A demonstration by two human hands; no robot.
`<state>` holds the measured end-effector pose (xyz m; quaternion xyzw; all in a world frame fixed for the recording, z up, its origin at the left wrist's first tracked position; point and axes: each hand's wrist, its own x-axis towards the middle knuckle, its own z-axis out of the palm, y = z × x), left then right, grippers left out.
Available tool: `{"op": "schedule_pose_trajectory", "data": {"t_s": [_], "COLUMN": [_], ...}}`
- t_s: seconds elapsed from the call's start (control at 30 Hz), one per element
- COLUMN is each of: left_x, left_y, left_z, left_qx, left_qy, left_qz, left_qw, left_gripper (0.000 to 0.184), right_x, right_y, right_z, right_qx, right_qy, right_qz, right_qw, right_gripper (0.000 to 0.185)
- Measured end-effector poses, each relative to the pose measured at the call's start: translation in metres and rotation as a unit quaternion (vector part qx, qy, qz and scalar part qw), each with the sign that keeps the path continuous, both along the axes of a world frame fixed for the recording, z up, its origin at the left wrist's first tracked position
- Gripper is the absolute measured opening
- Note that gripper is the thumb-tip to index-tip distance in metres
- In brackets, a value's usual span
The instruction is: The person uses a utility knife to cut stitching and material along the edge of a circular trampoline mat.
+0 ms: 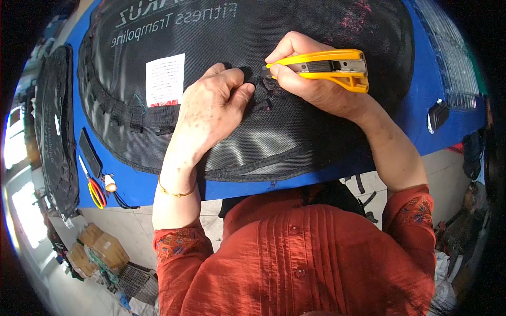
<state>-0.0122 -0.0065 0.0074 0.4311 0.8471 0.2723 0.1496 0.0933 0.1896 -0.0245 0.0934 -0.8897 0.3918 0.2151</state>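
Observation:
A black mesh trampoline mat (274, 138), marked "Fitness Trampoline" in mirrored letters, lies in front of me. My left hand (213, 102) is closed on the mat, its fingers curled over black material; what is under the fingertips is hidden. A yellow snap-off utility knife (337, 66) is gripped in my right hand (311, 81), its tip pointing left towards my left hand. Between both hands are black webbing loops (262, 94) along a band on the mat. Left of my left hand, a white printed label (165, 79) lies above the black webbing (158, 117).
The mat rests on a blue table (142, 190). At the left are orange-handled scissors (96, 194), a dark phone-like slab (90, 152) and another folded black mat (57, 131). A small black object (437, 116) sits at right. Cardboard boxes (103, 247) stand on the floor.

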Motion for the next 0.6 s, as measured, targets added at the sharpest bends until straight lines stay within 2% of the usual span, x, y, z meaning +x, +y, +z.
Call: {"op": "schedule_pose_trajectory", "data": {"t_s": [0.3,0.33,0.4,0.53,0.6], "left_x": [-0.0005,-0.0007,-0.0006,0.0005,-0.0001], "left_y": [-0.0004,-0.0005,-0.0003,0.0004,-0.0002], "left_z": [-0.0014,-0.0014,-0.0007,0.0006,-0.0011], "left_qx": [-0.002,-0.002,-0.006,-0.008,0.000], "left_qy": [0.002,0.003,0.005,-0.004,0.002], "left_qz": [0.000,-0.001,0.000,0.004,0.000], "left_qw": [1.000,1.000,1.000,1.000,1.000], "left_gripper": [0.018,0.018,0.018,0.019,0.019], "right_x": [0.0007,0.0005,0.0001,0.0011,-0.0005], "right_y": [-0.0037,-0.0036,-0.0032,-0.0038,-0.0031], "right_z": [0.0051,0.0044,0.0024,0.0021,0.0021], "right_qx": [-0.098,-0.098,-0.012,-0.044,-0.001], "right_qy": [-0.056,-0.056,-0.001,-0.019,0.010], "right_qz": [-0.005,-0.004,-0.008,-0.007,-0.005], "right_qw": [0.994,0.994,1.000,0.999,1.000], "right_gripper": [0.014,0.014,0.014,0.014,0.014]}}
